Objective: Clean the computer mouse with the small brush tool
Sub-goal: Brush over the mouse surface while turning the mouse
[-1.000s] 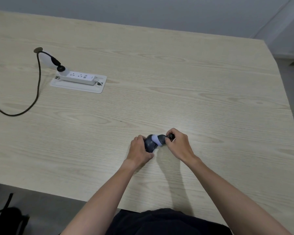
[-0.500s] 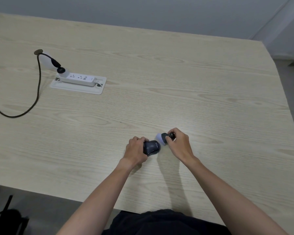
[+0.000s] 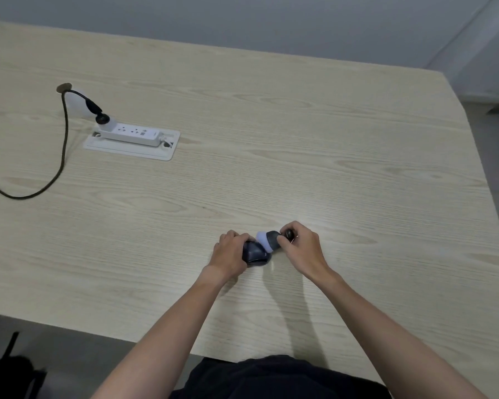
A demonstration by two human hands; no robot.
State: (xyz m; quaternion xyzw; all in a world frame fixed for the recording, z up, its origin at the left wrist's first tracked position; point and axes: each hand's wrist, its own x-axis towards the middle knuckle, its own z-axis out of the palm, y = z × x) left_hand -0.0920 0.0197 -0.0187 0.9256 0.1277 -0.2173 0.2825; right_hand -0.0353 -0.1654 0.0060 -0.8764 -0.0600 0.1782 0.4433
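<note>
A dark computer mouse (image 3: pixel 256 254) lies on the light wooden table (image 3: pixel 300 156), near its front edge. My left hand (image 3: pixel 231 254) grips the mouse from the left and covers its far side. My right hand (image 3: pixel 302 251) holds a small brush tool (image 3: pixel 268 241) with a dark body and a pale, rounded bristle head. The bristle head rests against the mouse's upper right side.
A white power strip (image 3: pixel 133 134) sits in a recessed plate at the back left. A black cable (image 3: pixel 62 145) runs from its plug across the table's left part. The table's right edge slants past my right arm.
The brush head slid off the mouse to the right half a second ago and now is back against its upper right side. My left hand has kept its hold on the mouse.
</note>
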